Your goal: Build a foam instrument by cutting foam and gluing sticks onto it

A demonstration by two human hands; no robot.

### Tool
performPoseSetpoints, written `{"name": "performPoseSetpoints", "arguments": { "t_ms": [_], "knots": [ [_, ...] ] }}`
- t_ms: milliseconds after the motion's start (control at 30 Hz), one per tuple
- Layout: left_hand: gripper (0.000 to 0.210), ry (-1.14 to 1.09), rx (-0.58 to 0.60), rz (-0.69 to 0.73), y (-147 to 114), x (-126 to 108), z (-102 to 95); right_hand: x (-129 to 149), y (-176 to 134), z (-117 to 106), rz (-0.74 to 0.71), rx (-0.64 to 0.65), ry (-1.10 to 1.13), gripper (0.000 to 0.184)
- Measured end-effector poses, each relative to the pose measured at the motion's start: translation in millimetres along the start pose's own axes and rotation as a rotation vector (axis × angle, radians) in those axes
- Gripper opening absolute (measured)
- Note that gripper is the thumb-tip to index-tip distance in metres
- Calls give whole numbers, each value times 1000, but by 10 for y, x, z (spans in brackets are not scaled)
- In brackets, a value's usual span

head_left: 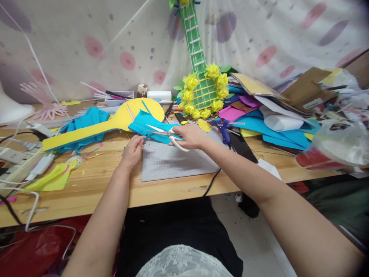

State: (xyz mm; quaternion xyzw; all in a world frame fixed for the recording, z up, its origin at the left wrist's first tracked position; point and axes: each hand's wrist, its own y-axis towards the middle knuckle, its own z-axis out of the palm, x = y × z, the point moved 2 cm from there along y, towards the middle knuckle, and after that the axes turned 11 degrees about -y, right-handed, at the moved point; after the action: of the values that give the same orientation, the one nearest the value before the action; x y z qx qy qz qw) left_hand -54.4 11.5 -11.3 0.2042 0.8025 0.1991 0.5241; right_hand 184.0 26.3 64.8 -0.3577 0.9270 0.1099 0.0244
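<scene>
White-handled scissors (pixel 175 139) are in my right hand (pixel 191 136), fingers closed through the loops. Their blades point left over a sheet of blue crepe paper (pixel 141 122) and look slightly parted. My left hand (pixel 133 151) pinches a bit of blue crepe paper at its fingertips, close to the blade tips; the exact piece is mostly hidden. Behind the sheet lies a yellow guitar-shaped cutout (pixel 118 117) with a blue edge and thin sticks on its round body. Under my hands is a grey cutting mat (pixel 173 163).
A green guitar model (pixel 198 69) with yellow paper flowers leans upright at the back. A blue glue gun (pixel 223 130) stands right of the mat. Coloured paper sheets (pixel 276 129) pile up at right, near a plastic-covered cup (pixel 319 156). Power strips (pixel 21 163) and cables crowd the left.
</scene>
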Motion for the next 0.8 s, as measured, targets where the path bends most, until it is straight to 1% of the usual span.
{"name": "performPoseSetpoints", "arguments": {
  "t_ms": [133,333,467,567,633,667,733,800],
  "knots": [
    [27,9,-2,2,4,2,-1,8,10,43,20,5,-23,52],
    [23,64,-10,10,5,-46,5,-36,6,167,122,-25,-33,52],
    [20,136,-74,15,-2,-104,-11,-140,-42,219,311,-28,-4,52],
    [18,128,-84,-5,-7,-135,8,-239,-102,280,460,-28,27,51],
    [18,63,-78,-60,-7,-138,51,-303,-154,339,541,-4,61,50],
    [18,2,-90,-109,-4,-135,79,-334,-184,370,577,15,74,49],
    [20,-202,-140,-257,7,-126,144,-396,-255,429,640,66,76,46],
    [23,-480,-178,-450,28,-136,219,-456,-337,476,697,126,40,43]
  ]
}}
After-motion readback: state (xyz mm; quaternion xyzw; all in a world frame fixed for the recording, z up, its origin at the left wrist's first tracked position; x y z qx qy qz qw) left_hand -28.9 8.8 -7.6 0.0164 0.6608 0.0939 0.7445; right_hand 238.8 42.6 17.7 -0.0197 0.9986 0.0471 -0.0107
